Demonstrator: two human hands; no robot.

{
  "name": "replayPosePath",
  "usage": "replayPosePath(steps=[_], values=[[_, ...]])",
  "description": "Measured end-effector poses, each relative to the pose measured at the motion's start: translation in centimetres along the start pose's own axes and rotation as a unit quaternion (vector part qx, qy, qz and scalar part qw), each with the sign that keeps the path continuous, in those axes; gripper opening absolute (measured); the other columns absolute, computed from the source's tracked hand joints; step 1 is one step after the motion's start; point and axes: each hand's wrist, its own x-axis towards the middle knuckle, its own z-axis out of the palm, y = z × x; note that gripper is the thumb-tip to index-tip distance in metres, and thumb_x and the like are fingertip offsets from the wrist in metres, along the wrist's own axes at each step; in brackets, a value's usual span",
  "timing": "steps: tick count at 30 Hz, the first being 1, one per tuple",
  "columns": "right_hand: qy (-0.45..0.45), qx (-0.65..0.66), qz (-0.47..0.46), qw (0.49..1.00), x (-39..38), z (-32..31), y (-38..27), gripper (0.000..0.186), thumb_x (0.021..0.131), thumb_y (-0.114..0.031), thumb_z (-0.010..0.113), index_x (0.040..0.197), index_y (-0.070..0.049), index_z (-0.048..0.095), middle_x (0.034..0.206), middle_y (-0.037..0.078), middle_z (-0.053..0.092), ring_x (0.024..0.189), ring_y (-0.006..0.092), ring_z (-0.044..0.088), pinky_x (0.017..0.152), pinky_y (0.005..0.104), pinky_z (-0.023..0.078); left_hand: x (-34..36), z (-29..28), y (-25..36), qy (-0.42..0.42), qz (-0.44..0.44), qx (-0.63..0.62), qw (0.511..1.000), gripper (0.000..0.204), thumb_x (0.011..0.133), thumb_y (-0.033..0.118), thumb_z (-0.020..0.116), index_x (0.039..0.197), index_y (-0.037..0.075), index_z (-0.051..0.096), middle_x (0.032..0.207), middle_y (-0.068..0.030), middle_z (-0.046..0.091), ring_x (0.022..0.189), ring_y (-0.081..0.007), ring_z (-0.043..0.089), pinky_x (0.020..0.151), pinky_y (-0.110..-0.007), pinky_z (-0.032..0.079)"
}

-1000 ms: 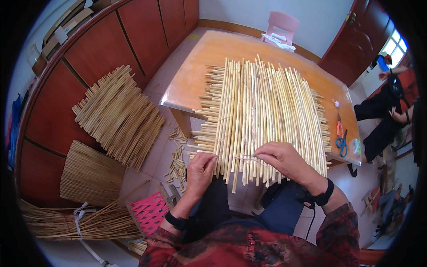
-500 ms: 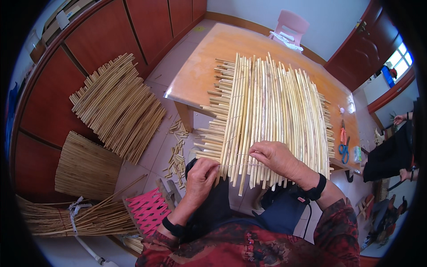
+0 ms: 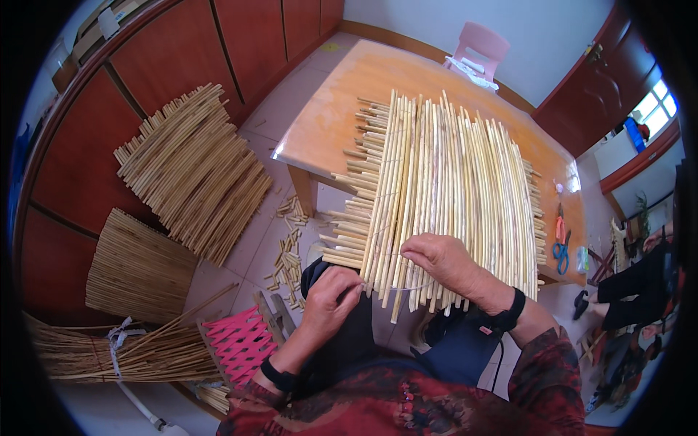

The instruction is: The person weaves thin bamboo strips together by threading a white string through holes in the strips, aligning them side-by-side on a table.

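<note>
A mat of pale peeled stalks [image 3: 454,182] lies over the near part of the table, its front ends overhanging toward my lap. More stalks [image 3: 345,236] run crosswise beneath it and stick out on both sides. At the mat's near left corner, my left hand [image 3: 331,294] is closed in a pinch on a thin thread [image 3: 392,289], which runs across the stalk ends. My right hand [image 3: 440,260] rests above the near stalks with thumb and fingertips pressed together; what is between them is too small to make out.
Orange-and-blue scissors [image 3: 560,247] lie at the wooden table's [image 3: 320,109] right side. Two stalk mats [image 3: 193,174] lean against red cabinets at left. Cut stalk pieces [image 3: 287,261] litter the floor near a pink-webbed stool [image 3: 236,341] and a tied stalk bundle [image 3: 80,356]. People [image 3: 632,291] are at right.
My left hand has dropped slightly toward me and rightward, while my right hand has shifted a little left. The view has moved slightly. At far right, a person's lower leg has come into view.
</note>
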Motion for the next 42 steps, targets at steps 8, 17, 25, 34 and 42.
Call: replayPosePath(steps=[8,17,25,34,42], values=[[-0.025,-0.076,0.006,0.997,0.4,1.8,0.4,0.012,0.084,-0.022,0.051,0.089,-0.012,0.055,0.071,0.008,0.058,0.065,0.0254,0.059,0.054,0.0373,0.047,2.6,0.6,-0.8,0.075,-0.047,0.027,0.996,0.009,0.075,0.000,0.060,0.084,0.001,0.058,0.078,-0.0095,0.055,0.068,-0.0202,0.056,0.059,-0.028,0.045],[0.035,0.096,0.109,0.989,0.7,-0.3,1.4,0.013,0.085,-0.020,0.050,0.090,-0.009,0.057,0.068,0.006,0.058,0.058,0.0168,0.058,0.051,0.0294,0.048,3.5,0.3,-1.5,0.043,-0.221,-0.260,0.939,0.011,0.085,0.011,0.054,0.085,0.001,0.060,0.088,-0.0061,0.062,0.074,-0.0101,0.055,0.063,-0.022,0.043],[0.301,0.484,0.199,0.797,2.0,-15.5,5.7,0.013,0.087,-0.015,0.053,0.093,-0.004,0.050,0.067,0.000,0.052,0.053,0.0055,0.050,0.041,0.0152,0.040,5.1,0.9,-1.9,-0.003,-0.274,-0.322,0.906,0.014,0.088,0.016,0.050,0.084,0.004,0.055,0.076,-0.0051,0.061,0.065,-0.0070,0.054,0.056,-0.019,0.041],[0.360,0.558,0.163,0.729,1.2,-14.3,6.6,0.014,0.089,-0.016,0.050,0.095,-0.004,0.049,0.068,0.000,0.050,0.062,0.0093,0.053,0.050,0.0172,0.044,6.0,1.2,-2.5,0.058,-0.027,0.075,0.995,0.006,0.078,0.004,0.055,0.075,-0.001,0.052,0.073,-0.0101,0.053,0.069,-0.0222,0.054,0.061,-0.031,0.042],[0.202,0.078,0.057,0.975,0.4,-6.0,4.3,0.009,0.080,-0.012,0.060,0.087,-0.008,0.062,0.077,0.002,0.054,0.069,0.0116,0.053,0.061,0.0224,0.046,5.4,1.5,-2.6,0.085,-0.063,0.135,0.985,0.004,0.075,-0.001,0.056,0.076,-0.001,0.051,0.082,-0.0118,0.051,0.077,-0.0269,0.053,0.068,-0.033,0.043]])
